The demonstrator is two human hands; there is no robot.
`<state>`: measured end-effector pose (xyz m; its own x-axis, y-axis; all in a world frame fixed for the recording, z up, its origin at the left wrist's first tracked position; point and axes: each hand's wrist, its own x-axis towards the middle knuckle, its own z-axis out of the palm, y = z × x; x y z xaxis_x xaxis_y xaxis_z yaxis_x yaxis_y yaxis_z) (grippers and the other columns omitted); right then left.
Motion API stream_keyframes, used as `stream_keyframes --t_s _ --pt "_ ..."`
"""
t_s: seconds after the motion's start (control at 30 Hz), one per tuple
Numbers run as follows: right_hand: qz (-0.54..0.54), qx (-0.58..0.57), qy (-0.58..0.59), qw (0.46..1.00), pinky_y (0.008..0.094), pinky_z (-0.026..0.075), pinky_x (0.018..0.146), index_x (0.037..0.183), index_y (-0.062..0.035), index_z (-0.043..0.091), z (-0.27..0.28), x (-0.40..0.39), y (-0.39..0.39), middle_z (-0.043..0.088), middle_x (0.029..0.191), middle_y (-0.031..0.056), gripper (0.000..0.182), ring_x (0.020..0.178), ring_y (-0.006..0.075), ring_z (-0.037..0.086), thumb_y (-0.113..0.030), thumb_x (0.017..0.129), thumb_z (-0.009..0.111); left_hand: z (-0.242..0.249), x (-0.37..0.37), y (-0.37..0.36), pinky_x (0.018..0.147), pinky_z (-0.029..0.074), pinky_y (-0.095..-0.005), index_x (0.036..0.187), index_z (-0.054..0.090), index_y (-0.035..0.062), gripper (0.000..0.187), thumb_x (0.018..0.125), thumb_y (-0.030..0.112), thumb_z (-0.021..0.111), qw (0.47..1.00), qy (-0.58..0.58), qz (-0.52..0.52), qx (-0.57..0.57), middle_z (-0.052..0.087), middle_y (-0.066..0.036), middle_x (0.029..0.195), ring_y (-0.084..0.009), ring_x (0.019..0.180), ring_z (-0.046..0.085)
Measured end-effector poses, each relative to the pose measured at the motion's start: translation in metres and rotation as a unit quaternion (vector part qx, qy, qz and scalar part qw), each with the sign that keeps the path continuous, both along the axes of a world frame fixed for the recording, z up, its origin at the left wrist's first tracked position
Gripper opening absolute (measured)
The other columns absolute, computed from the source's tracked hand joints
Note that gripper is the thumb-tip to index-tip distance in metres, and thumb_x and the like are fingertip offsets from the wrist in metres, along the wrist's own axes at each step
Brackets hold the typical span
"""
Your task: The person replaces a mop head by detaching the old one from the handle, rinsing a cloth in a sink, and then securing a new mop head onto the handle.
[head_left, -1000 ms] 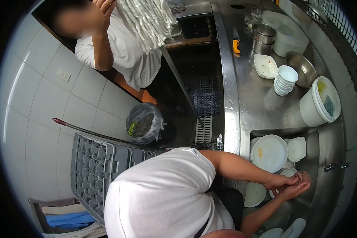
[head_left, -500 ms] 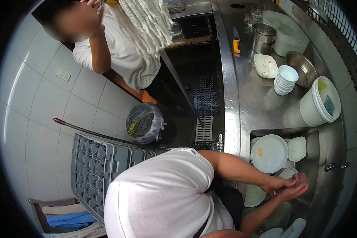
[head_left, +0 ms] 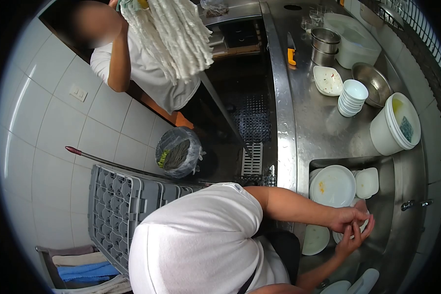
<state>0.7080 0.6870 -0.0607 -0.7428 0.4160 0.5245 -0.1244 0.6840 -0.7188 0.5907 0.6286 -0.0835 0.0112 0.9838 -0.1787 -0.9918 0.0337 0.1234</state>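
Standing well left of the sink (head_left: 399, 164), a grey dish rack (head_left: 117, 206) shows no dishes in its visible slots. Inside the sink, the left hand (head_left: 347, 219) has its fingers bunched together against the right hand (head_left: 356, 237), whose fingers are spread, over a small plate (head_left: 365, 225). A stained plate (head_left: 332, 188) sits beside them. Stacked bowls (head_left: 352, 98) wait beyond the sink, so most of the washing looks left to do.

Single head view, fisheye, looking steeply down, sink (head_left: 399, 196) close below.
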Motion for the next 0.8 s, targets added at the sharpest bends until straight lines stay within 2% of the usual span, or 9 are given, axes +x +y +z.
stream_keyframes --t_s 0.07,0.13,0.17,0.23,0.37,0.47,0.57,0.7,0.8 --pt "0.039 -0.259 0.123 0.957 0.0506 0.033 0.110 0.111 -0.0054 0.063 -0.010 0.007 0.002 0.047 0.143 0.0161 0.023 0.133 0.0360 0.041 -0.019 0.094 0.057 0.005 -0.002 -0.001 0.062 0.045 -0.0201 0.106 0.060 0.0132 0.020 0.092 0.024 0.069 1.000 -0.008 -0.011 -0.002 0.060 0.005 0.093 -0.0051 0.082 0.057" --pt "0.058 -0.571 0.295 0.764 0.0441 0.042 0.103 0.106 -0.0044 0.061 -0.008 0.010 -0.006 0.055 0.133 0.0149 0.017 0.123 0.0325 0.049 -0.010 0.091 0.058 0.003 -0.002 0.002 0.050 0.039 -0.0139 0.103 0.060 0.0137 0.014 0.092 0.017 0.068 0.999 -0.030 -0.014 0.008 0.061 0.006 0.085 -0.0015 0.070 0.056" --pt "0.070 -0.639 0.334 0.690 0.0432 0.042 0.102 0.106 -0.0047 0.061 -0.008 0.005 -0.006 0.054 0.130 0.0142 0.016 0.121 0.0314 0.049 -0.011 0.091 0.058 0.004 0.005 0.005 0.046 0.036 -0.0133 0.100 0.060 0.0138 0.013 0.091 0.017 0.069 0.996 -0.079 -0.021 0.022 0.060 0.007 0.082 -0.0010 0.064 0.053" --pt "0.137 -0.708 0.280 0.633 0.0413 0.042 0.098 0.105 -0.0054 0.060 -0.016 -0.006 -0.002 0.054 0.125 0.0127 0.015 0.115 0.0292 0.048 -0.013 0.092 0.057 0.015 0.025 0.010 0.039 0.030 -0.0121 0.093 0.060 0.0140 0.011 0.090 0.018 0.070 0.982 -0.177 -0.035 0.049 0.058 0.007 0.076 -0.0001 0.052 0.048" --pt "0.248 -0.744 0.122 0.609 0.0375 0.042 0.091 0.103 -0.0067 0.058 -0.030 -0.015 0.017 0.052 0.114 0.0099 0.014 0.105 0.0248 0.048 -0.017 0.094 0.056 0.065 0.053 -0.012 0.031 0.021 -0.0145 0.081 0.059 0.0147 0.021 0.090 0.030 0.071 0.952 -0.294 -0.065 -0.052 0.054 0.008 0.069 -0.0007 0.038 0.035" --pt "0.251 -0.727 0.084 0.633 0.0347 0.042 0.085 0.101 -0.0078 0.057 -0.031 -0.011 0.029 0.051 0.106 0.0077 0.014 0.097 0.0215 0.047 -0.021 0.095 0.055 0.078 0.055 -0.033 0.032 0.021 -0.0149 0.085 0.060 0.0171 0.020 0.091 0.034 0.068 0.966 -0.259 0.001 0.000 0.052 0.009 0.066 -0.0001 0.039 0.034" --pt "0.244 -0.717 0.082 0.648 0.0319 0.042 0.080 0.100 -0.0088 0.056 -0.034 -0.010 0.038 0.050 0.098 0.0055 0.015 0.089 0.0182 0.047 -0.024 0.096 0.055 0.104 0.043 -0.029 0.032 0.019 -0.0159 0.085 0.057 0.0208 0.013 0.092 0.030 0.064 0.983 -0.166 0.050 -0.055 0.043 0.011 0.059 -0.0007 0.036 0.027" --pt "0.254 -0.735 0.092 0.622 0.0282 0.042 0.072 0.098 -0.0102 0.055 -0.044 -0.014 0.032 0.049 0.087 0.0027 0.018 0.078 0.0138 0.046 -0.028 0.098 0.054 0.078 0.040 -0.025 0.033 0.020 -0.0154 0.078 0.051 0.0207 0.016 0.091 0.021 0.061 0.976 -0.204 -0.066 0.035 0.035 0.011 0.056 -0.0015 0.036 0.023" --pt "0.287 -0.762 0.107 0.570 0.0254 0.041 0.067 0.096 -0.0112 0.054 -0.057 -0.015 0.021 0.048 0.079 0.0005 0.020 0.070 0.0105 0.045 -0.031 0.099 0.053 0.068 0.031 -0.029 0.034 0.020 -0.0167 0.072 0.046 0.0204 0.023 0.089 0.022 0.061 0.982 -0.145 -0.121 -0.013 0.030 0.011 0.055 -0.0026 0.036 0.023"
